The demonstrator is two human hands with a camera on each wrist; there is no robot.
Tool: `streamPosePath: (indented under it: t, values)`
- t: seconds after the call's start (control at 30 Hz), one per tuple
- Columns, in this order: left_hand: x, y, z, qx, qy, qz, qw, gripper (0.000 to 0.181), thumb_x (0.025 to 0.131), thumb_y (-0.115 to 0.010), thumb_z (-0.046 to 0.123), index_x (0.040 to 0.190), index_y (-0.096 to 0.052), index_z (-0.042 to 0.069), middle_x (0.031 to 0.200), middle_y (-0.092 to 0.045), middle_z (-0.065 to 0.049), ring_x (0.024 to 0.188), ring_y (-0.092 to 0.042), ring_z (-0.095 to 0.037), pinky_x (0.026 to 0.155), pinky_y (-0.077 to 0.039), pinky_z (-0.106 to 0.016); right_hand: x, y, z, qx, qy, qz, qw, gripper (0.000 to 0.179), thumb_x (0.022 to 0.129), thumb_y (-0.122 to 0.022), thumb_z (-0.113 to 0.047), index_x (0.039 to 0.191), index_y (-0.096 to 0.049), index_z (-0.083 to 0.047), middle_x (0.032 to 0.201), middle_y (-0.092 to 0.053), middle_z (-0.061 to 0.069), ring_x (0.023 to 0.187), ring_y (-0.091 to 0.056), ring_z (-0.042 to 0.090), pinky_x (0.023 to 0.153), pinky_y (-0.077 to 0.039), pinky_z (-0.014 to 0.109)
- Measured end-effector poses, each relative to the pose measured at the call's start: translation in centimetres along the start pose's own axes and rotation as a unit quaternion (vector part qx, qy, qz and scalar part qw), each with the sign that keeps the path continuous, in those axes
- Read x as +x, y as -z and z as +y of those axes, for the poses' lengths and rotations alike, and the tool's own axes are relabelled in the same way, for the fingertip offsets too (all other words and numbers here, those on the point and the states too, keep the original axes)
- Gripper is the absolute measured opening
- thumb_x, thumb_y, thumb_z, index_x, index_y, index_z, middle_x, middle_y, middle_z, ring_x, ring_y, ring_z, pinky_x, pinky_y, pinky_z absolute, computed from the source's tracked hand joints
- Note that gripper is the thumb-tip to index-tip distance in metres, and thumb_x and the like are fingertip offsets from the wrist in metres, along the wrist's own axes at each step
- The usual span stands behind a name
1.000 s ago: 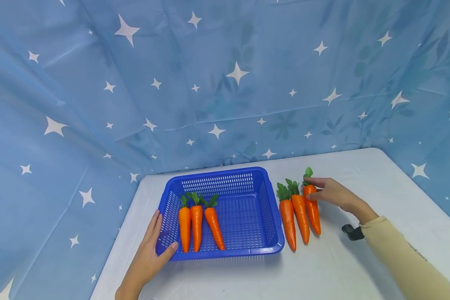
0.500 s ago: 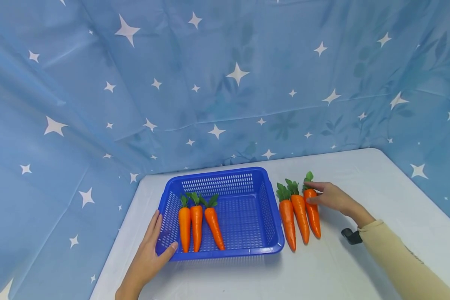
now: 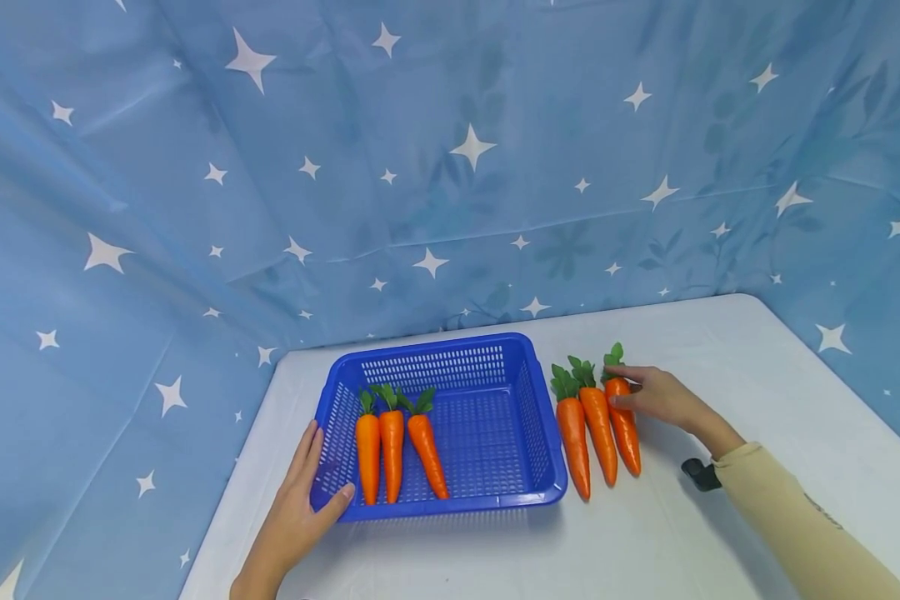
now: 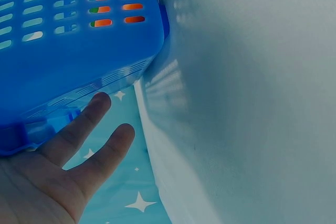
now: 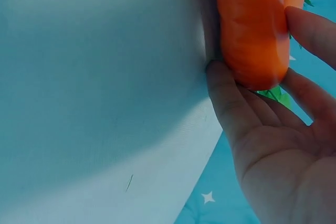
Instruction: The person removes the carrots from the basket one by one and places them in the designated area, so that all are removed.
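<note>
The right hand (image 3: 663,396) is pinching the end carrot (image 3: 625,429) near its leaves. Since a second ago, this carrot is lying a little nearer the person, so the row seems to be getting more even. Two other carrots (image 3: 598,433) are lying just past those fingertips. The left hand (image 3: 292,508) is resting, fingers spread wide, against the blue basket (image 3: 495,502).

smooth, glossy plastic is seen in the basket (image 3: 495,502); a slick, waxy shine is carried by the carrots (image 3: 600,433), while their leaves (image 3: 582,372) are left duller. the table (image 3: 450,557) is covered in matt material, the backdrop (image 3: 465,200) is formed of creased, faintly shiny cloth, and the sleeve (image 3: 787,508) is made of matt fabric.
</note>
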State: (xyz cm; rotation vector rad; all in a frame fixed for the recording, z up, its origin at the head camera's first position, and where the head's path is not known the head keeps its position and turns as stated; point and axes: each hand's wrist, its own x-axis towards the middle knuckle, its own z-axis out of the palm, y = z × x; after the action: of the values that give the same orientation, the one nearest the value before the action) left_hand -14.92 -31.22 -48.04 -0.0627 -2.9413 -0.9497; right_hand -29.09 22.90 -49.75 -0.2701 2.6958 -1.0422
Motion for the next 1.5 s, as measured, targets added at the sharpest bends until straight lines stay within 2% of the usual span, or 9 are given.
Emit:
streamPosePath:
  t: [0.37, 0.63, 0.77, 0.93, 1.03, 1.17, 1.23, 1.5]
  values:
    - [0.1, 0.0, -0.1, 0.001, -0.005, 0.003, 1.0000, 0.101, 0.098, -0.066, 0.052, 0.171, -0.016, 0.005, 0.179, -0.007, -0.018, 0.157, -0.020, -0.054, 0.108, -0.031, -0.075, -0.5, -0.2, -0.4, -0.025, 0.016, 0.001, 0.9995, 0.061, 0.099, -0.072, -0.017, 0.152, -0.052, 0.008, 0.149, -0.050, 0.041, 0.135, -0.047, 0.061, 0.106, -0.043, 0.075]
    - [0.0, -0.1, 0.0, -0.001, -0.001, 0.000, 1.0000, 0.101, 0.098, -0.066, 0.052, 0.171, -0.017, 0.004, 0.179, -0.007, -0.018, 0.157, -0.019, -0.054, 0.108, -0.030, -0.076, -0.9, 0.0, -0.4, -0.038, 0.028, 0.015, 0.9988, 0.058, 0.105, -0.066, -0.025, 0.152, -0.053, 0.007, 0.147, -0.053, 0.039, 0.131, -0.052, 0.060, 0.102, -0.048, 0.074]
    - [0.0, -0.1, 0.0, -0.001, 0.002, -0.001, 1.0000, 0.101, 0.097, -0.065, 0.053, 0.172, -0.017, 0.005, 0.179, -0.007, -0.018, 0.157, -0.019, -0.054, 0.108, -0.031, -0.076, -0.9, 0.1, -0.3, -0.036, 0.019, 0.023, 0.9989, 0.058, 0.107, -0.064, -0.025, 0.154, -0.051, 0.005, 0.150, -0.051, 0.039, 0.133, -0.051, 0.061, 0.101, -0.048, 0.074]
    - [0.0, -0.1, 0.1, -0.004, 0.001, -0.001, 1.0000, 0.100, 0.097, -0.065, 0.053, 0.172, -0.017, 0.005, 0.179, -0.007, -0.018, 0.157, -0.020, -0.054, 0.107, -0.032, -0.076, -0.9, 0.4, 0.1, -0.033, 0.020, 0.036, 0.9986, 0.061, 0.108, -0.062, -0.030, 0.156, -0.048, 0.005, 0.148, -0.050, 0.042, 0.127, -0.055, 0.062, 0.095, -0.052, 0.072]
    - [0.0, -0.1, 0.0, -0.003, -0.001, 0.002, 1.0000, 0.100, 0.098, -0.065, 0.052, 0.172, -0.017, 0.005, 0.179, -0.007, -0.017, 0.157, -0.020, -0.054, 0.107, -0.032, -0.076, -0.9, 0.5, 0.1, -0.029, 0.025, 0.045, 0.9982, 0.063, 0.109, -0.061, -0.031, 0.158, -0.045, 0.005, 0.152, -0.043, 0.045, 0.130, -0.050, 0.066, 0.097, -0.048, 0.077]
    - [0.0, -0.1, 0.0, -0.003, -0.001, 0.002, 1.0000, 0.100, 0.097, -0.065, 0.052, 0.171, -0.017, 0.005, 0.179, -0.007, -0.018, 0.157, -0.020, -0.054, 0.107, -0.032, -0.076, -0.7, 0.7, 0.0, -0.022, 0.016, 0.051, 0.9983, 0.068, 0.109, -0.060, -0.031, 0.162, -0.037, 0.004, 0.160, -0.023, 0.050, 0.140, -0.030, 0.073, 0.102, -0.033, 0.086]
    - [0.0, -0.1, 0.1, -0.004, 0.000, 0.001, 1.0000, 0.100, 0.097, -0.065, 0.052, 0.171, -0.017, 0.005, 0.179, -0.007, -0.018, 0.157, -0.019, -0.054, 0.107, -0.032, -0.076, -0.6, 0.7, -0.1, -0.019, 0.013, 0.054, 0.9983, 0.070, 0.109, -0.060, -0.031, 0.164, -0.033, 0.003, 0.161, -0.016, 0.051, 0.142, -0.024, 0.074, 0.102, -0.029, 0.088]
    - [0.0, -0.1, 0.0, -0.007, -0.001, 0.003, 1.0000, 0.099, 0.098, -0.065, 0.051, 0.171, -0.017, 0.005, 0.179, -0.007, -0.018, 0.157, -0.020, -0.054, 0.107, -0.031, -0.076, -0.1, 1.2, -0.8, -0.011, 0.024, 0.077, 0.9967, 0.074, 0.109, -0.060, -0.032, 0.166, -0.027, 0.004, 0.164, -0.010, 0.048, 0.144, -0.022, 0.073, 0.103, -0.029, 0.087]
